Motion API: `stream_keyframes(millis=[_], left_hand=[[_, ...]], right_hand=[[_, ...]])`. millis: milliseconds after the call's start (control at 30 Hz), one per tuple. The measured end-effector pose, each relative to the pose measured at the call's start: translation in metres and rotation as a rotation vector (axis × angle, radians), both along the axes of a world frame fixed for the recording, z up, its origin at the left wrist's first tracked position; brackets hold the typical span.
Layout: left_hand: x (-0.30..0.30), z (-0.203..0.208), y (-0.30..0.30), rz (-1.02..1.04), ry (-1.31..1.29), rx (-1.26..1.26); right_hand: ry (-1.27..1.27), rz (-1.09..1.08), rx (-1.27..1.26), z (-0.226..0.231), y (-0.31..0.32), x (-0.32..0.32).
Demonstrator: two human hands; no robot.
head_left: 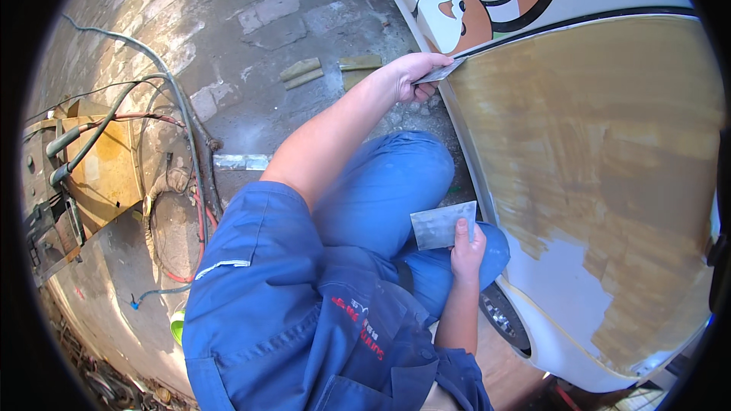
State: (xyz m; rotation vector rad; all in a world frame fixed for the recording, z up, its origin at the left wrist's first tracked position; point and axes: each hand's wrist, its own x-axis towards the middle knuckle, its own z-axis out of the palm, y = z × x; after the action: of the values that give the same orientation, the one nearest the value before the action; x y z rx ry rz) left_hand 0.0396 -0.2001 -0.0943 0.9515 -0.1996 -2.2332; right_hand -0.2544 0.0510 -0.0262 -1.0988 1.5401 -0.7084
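Observation:
My left hand (417, 76) grips a thin flat metal putty spreader (443, 70), whose edge lies at the upper left corner of the coated panel. In front of my right knee, my right hand (467, 250) holds a rectangular grey metal plate (438, 227), thumb on its face. The white vehicle body panel (556, 262) rises on the right. Streaky tan-brown filler (586, 129) covers most of it, with bare white low down. I cannot tell whether the spreader touches the panel.
A cartoon picture (449, 11) decorates the panel beyond a dark seam. A wheel (502, 320) sits below the body. Two greenish strips (302, 73) and a metal strip (241, 162) lie on the brick floor (266, 11). Cables and hoses (183, 99) trail beside a yellow metal box (110, 164) at left.

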Motion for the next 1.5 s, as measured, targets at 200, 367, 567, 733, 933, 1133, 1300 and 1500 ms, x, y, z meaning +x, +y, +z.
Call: stream_keyframes(millis=[200, 367, 567, 733, 933, 1133, 1300, 1500], left_hand=[[-0.003, 0.047, -0.015, -0.007, 0.056, -0.163], [0.012, 0.026, -0.008, 0.014, 0.012, -0.133], [0.003, 0.006, 0.004, 0.015, 0.017, -0.027], [-0.01, 0.06, -0.012, 0.019, 0.06, -0.112], [-0.009, 0.111, -0.015, 0.065, 0.014, -0.196], [-0.006, 0.093, -0.013, 0.039, 0.047, -0.202], [-0.004, 0.089, -0.01, 0.005, 0.081, -0.104], [-0.011, 0.112, -0.02, 0.016, 0.195, -0.274]], right_hand=[[-0.011, -0.008, -0.002, -0.004, -0.002, -0.002], [-0.028, -0.003, -0.002, -0.007, -0.001, -0.005], [-0.059, -0.004, -0.026, -0.006, 0.0, -0.003], [-0.031, -0.008, -0.005, -0.003, -0.001, -0.001], [-0.007, -0.02, 0.0, -0.006, -0.003, 0.0], [0.043, 0.008, -0.009, -0.008, -0.001, -0.002], [0.025, -0.017, -0.013, -0.008, 0.003, -0.002], [0.063, -0.024, 0.001, -0.01, 0.0, -0.001]])
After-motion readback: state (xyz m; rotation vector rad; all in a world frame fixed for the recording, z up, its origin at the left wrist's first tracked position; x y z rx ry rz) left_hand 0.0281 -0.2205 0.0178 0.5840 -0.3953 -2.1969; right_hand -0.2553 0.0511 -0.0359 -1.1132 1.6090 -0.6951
